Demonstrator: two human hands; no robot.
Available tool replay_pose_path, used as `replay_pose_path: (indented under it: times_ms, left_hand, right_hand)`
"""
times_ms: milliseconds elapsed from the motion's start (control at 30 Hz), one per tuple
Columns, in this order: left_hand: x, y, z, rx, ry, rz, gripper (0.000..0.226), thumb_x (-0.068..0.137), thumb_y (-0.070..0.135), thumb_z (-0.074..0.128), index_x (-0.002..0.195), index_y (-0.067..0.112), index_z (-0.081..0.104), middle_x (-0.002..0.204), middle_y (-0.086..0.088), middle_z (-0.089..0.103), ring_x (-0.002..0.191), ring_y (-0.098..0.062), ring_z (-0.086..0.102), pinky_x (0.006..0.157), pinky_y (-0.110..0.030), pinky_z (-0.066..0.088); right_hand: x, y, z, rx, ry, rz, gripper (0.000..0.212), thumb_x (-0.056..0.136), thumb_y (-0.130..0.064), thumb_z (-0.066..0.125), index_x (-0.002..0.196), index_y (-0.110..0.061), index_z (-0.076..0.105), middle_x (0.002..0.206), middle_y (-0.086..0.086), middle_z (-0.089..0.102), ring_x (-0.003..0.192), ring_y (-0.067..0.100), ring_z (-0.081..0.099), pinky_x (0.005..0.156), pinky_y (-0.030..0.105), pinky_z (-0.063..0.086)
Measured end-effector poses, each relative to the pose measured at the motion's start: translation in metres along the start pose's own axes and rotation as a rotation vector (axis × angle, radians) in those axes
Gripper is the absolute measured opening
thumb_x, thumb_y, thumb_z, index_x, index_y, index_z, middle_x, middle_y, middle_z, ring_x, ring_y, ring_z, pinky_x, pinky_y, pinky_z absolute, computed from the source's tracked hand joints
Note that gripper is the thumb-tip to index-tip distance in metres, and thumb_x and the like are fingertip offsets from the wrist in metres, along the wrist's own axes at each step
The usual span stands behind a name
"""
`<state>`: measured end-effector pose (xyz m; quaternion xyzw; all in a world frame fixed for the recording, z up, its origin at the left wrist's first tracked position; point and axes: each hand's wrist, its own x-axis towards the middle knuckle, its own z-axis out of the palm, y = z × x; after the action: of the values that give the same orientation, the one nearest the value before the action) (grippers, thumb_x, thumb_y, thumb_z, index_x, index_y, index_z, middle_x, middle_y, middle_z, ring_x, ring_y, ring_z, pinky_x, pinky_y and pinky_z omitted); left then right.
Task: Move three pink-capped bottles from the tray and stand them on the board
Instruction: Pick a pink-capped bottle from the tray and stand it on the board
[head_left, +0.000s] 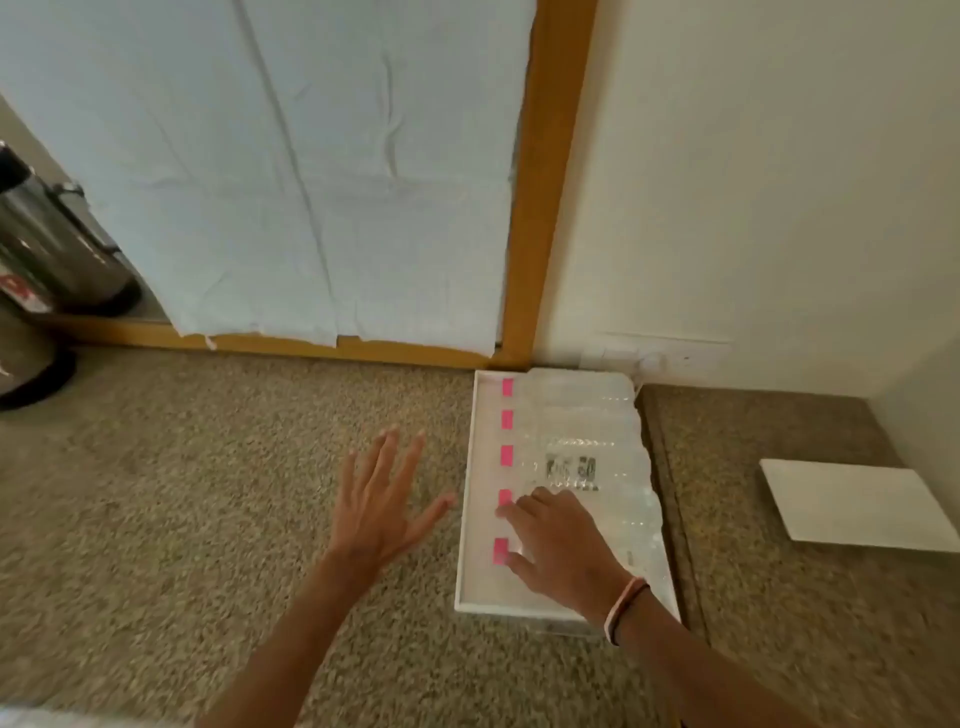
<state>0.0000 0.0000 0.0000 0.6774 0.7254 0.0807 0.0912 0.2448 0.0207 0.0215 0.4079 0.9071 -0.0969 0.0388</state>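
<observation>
The right hand is laid, fingers loosely spread and unclosed, over a bottle in the tray for grasping, while the left hand is held open.

Nothing here can be read with any certainty. A dark printed label sits on one of the clear bottles lying in the white tray; its marks are black blocks, too blurred to make out as letters or numbers. A small grey mark on a nearer bottle is just as unclear. The metal bin at the left edge carries a red-and-white sticker, its print illegible.
</observation>
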Motion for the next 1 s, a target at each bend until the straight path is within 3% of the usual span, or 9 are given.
replay_pose_path:
  times_ms: [167, 300, 433, 533, 600, 700, 800, 900, 1000]
  left_hand:
    - [-0.015, -0.005, 0.039, -0.032, -0.099, 0.037, 0.089, 0.086, 0.082, 0.024, 0.152, 0.024, 0.038, 0.159, -0.017, 0.037, 0.147, -0.035, 0.035, 0.117, -0.064, 0.028]
    - [-0.019, -0.001, 0.047, -0.042, -0.114, 0.078, 0.085, 0.089, 0.079, 0.024, 0.149, 0.023, 0.043, 0.159, -0.018, 0.036, 0.147, -0.035, 0.033, 0.119, -0.064, 0.026]
    - [-0.020, 0.001, 0.053, -0.029, -0.112, 0.081, 0.081, 0.093, 0.075, 0.023, 0.149, 0.020, 0.043, 0.159, -0.019, 0.036, 0.148, -0.036, 0.032, 0.115, -0.065, 0.031]
    - [-0.017, 0.006, 0.055, -0.026, -0.097, 0.075, 0.085, 0.090, 0.079, 0.017, 0.151, 0.023, 0.037, 0.162, -0.016, 0.029, 0.150, -0.034, 0.027, 0.119, -0.064, 0.025]
    - [-0.016, 0.005, 0.052, -0.025, -0.087, 0.042, 0.090, 0.087, 0.083, 0.014, 0.153, 0.026, 0.032, 0.163, -0.015, 0.027, 0.151, -0.032, 0.024, 0.121, -0.063, 0.020]
    - [-0.002, 0.027, 0.039, -0.022, -0.031, 0.034, 0.095, 0.084, 0.085, 0.014, 0.154, 0.024, 0.028, 0.162, -0.018, 0.027, 0.150, -0.036, 0.025, 0.120, -0.063, 0.021]
    - [0.015, 0.069, 0.021, -0.024, 0.040, 0.064, 0.095, 0.083, 0.085, 0.017, 0.156, 0.024, 0.023, 0.164, -0.018, 0.022, 0.151, -0.035, 0.021, 0.121, -0.062, 0.019]
    - [0.026, 0.120, 0.008, -0.040, 0.133, 0.147, 0.092, 0.085, 0.082, 0.022, 0.157, 0.024, 0.022, 0.166, -0.018, 0.018, 0.152, -0.035, 0.018, 0.122, -0.061, 0.019]
    - [0.039, 0.185, 0.007, -0.042, 0.177, 0.217, 0.091, 0.086, 0.080, 0.025, 0.158, 0.025, 0.015, 0.168, -0.013, 0.006, 0.155, -0.030, 0.005, 0.125, -0.058, 0.014]
  right_hand:
    - [-0.003, -0.019, 0.023, -0.226, -0.028, 0.012, 0.042, 0.060, -0.045, 0.092, 0.087, -0.020, 0.073, 0.079, -0.003, 0.073, 0.081, 0.022, 0.067, 0.067, 0.039, 0.052]
    - [-0.003, -0.025, 0.013, -0.220, 0.112, 0.008, 0.037, 0.058, -0.045, 0.095, 0.078, -0.022, 0.074, 0.073, -0.004, 0.074, 0.076, 0.019, 0.070, 0.070, 0.036, 0.055]
    - [-0.022, -0.011, -0.020, 0.036, 0.407, 0.060, 0.042, 0.056, -0.035, 0.099, 0.088, -0.019, 0.077, 0.081, -0.003, 0.078, 0.080, 0.019, 0.075, 0.080, 0.035, 0.059]
    - [-0.050, 0.018, -0.041, 0.246, 0.602, 0.188, 0.043, 0.070, -0.026, 0.093, 0.108, -0.012, 0.076, 0.097, 0.001, 0.080, 0.091, 0.020, 0.075, 0.083, 0.034, 0.059]
    - [-0.065, 0.029, -0.049, 0.535, 0.643, 0.300, 0.038, 0.084, -0.028, 0.082, 0.120, -0.019, 0.072, 0.110, -0.007, 0.077, 0.103, 0.011, 0.073, 0.091, 0.027, 0.057]
    - [-0.087, 0.050, -0.065, 0.907, 0.690, 0.399, 0.038, 0.087, -0.024, 0.079, 0.118, -0.039, 0.064, 0.114, -0.018, 0.073, 0.108, 0.000, 0.070, 0.094, 0.018, 0.054]
    - [-0.106, 0.075, -0.082, 1.035, 0.776, 0.388, 0.042, 0.086, -0.020, 0.078, 0.126, -0.027, 0.067, 0.117, -0.007, 0.075, 0.109, 0.001, 0.071, 0.088, 0.013, 0.055]
    - [-0.122, 0.101, -0.102, 1.065, 0.864, 0.365, 0.050, 0.088, -0.020, 0.076, 0.136, -0.013, 0.065, 0.125, -0.002, 0.073, 0.116, 0.003, 0.069, 0.097, 0.016, 0.053]
    - [-0.141, 0.144, -0.117, 1.019, 0.955, 0.358, 0.050, 0.092, -0.014, 0.074, 0.140, -0.011, 0.061, 0.130, 0.000, 0.071, 0.121, 0.007, 0.067, 0.101, 0.019, 0.052]
